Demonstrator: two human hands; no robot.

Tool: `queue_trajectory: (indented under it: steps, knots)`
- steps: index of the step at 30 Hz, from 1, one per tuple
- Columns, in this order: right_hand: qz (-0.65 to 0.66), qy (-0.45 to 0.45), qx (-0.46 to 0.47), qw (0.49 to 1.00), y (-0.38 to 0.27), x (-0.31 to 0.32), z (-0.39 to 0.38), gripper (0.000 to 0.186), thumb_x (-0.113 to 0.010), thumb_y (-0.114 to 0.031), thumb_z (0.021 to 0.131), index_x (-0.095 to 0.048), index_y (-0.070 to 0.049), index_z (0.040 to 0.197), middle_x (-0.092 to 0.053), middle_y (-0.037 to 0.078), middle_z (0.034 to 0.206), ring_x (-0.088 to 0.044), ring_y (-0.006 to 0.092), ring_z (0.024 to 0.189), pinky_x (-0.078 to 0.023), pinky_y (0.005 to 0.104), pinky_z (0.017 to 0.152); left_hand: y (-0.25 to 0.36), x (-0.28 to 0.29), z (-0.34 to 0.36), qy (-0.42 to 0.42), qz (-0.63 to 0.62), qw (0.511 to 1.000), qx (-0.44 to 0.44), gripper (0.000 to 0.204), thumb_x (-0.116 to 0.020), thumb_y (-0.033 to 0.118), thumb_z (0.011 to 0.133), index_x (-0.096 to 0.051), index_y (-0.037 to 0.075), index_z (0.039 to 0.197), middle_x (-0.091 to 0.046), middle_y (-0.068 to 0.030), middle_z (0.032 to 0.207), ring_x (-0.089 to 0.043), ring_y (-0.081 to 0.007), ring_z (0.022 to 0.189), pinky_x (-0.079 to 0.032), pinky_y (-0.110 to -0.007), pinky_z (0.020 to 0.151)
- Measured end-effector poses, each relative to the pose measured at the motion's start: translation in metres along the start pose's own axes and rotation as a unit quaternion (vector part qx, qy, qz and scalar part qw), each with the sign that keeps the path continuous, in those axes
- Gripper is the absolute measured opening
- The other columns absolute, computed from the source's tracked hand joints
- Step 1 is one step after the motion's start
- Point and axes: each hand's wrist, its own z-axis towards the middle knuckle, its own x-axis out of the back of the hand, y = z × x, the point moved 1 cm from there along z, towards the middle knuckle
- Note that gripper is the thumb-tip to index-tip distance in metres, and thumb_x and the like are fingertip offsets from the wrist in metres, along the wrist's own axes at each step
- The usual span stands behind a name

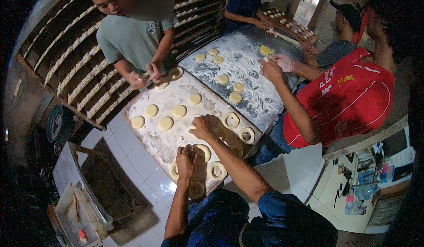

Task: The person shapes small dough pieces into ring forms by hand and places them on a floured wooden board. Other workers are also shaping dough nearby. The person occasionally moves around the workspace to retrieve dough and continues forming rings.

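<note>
My right hand [204,128] reaches over the floured board [165,143], its fingers closed on a pale dough piece [191,128] that shows only in part. Closer to me, my left hand [187,158] is held with its fingers curled; what lies in them, if anything, is hidden. Right beside it is a dough ring [203,152], and another dough ring [174,171] is partly covered by the hand. One more ring [217,170] sits at the board's near corner. Beyond my hands are several flat dough rounds [166,123].
Two dough rings [230,120] rest along the board's right edge. A person in grey-green [132,44] works dough across from me; a person in red [340,97] stands at a floured metal table [247,70]. Loaded racks [84,66] line the back. A low table [73,167] stands left.
</note>
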Motion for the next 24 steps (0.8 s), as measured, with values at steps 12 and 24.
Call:
queue_trajectory:
  steps: [12,24]
  knots:
    - [-0.149,0.075,-0.186,0.968,0.161,0.249,0.014,0.031,-0.078,-0.021,0.067,-0.067,-0.004,0.091,-0.067,0.011,0.080,-0.063,0.0190,0.067,-0.050,0.0345,0.060,-0.001,0.101,-0.069,0.052,-0.036,0.988,0.144,0.011,-0.060,0.007,0.085,-0.062,-0.001,0.092,-0.054,-0.0125,0.089,-0.057,-0.0230,0.079,-0.048,-0.032,0.064]
    - [0.002,0.255,-0.107,0.961,0.106,0.197,-0.033,0.035,-0.077,-0.017,0.067,-0.052,-0.007,0.088,-0.055,0.006,0.079,-0.057,0.0217,0.076,-0.045,0.0348,0.064,0.028,0.077,-0.063,-0.005,-0.124,0.991,0.037,0.012,-0.060,0.002,0.081,-0.059,-0.003,0.091,-0.055,-0.0138,0.087,-0.058,-0.0230,0.077,-0.049,-0.031,0.065]
